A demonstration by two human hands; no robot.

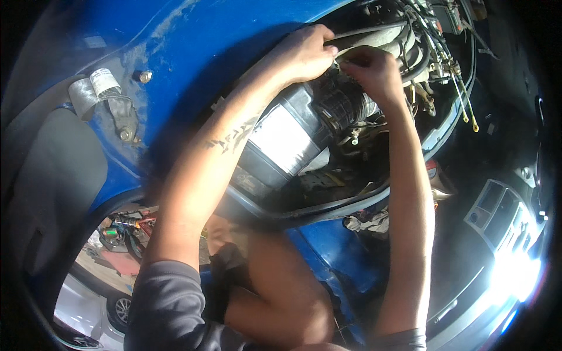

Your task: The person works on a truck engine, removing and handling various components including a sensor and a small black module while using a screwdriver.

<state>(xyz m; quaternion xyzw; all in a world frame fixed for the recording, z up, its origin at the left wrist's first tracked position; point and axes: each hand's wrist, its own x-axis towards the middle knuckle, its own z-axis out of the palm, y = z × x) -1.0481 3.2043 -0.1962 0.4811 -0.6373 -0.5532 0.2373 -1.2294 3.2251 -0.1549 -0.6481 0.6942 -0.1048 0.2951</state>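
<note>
My left hand point(310, 54) reaches over the engine opening, with its fingers bent and the thumb and forefinger close together at a pale hose or pipe point(374, 40). Just to its right, my right hand point(377, 76) has its fingers curled inward, their tips close to the left thumb. Whatever small part lies between the fingertips is too hidden to name. Below the hands sits a black box with a large white label point(284, 139), joined to a ribbed black hose point(345, 108).
A dark rubber seal point(310, 217) rims the opening in the blue metal body point(234, 26). Two thin rods with yellow ends point(466, 117) stand at the right. A webbing strap point(85, 99), a bolt point(145, 76) and a grey seat point(76, 155) are at the left. A crumpled rag point(372, 222) lies nearer.
</note>
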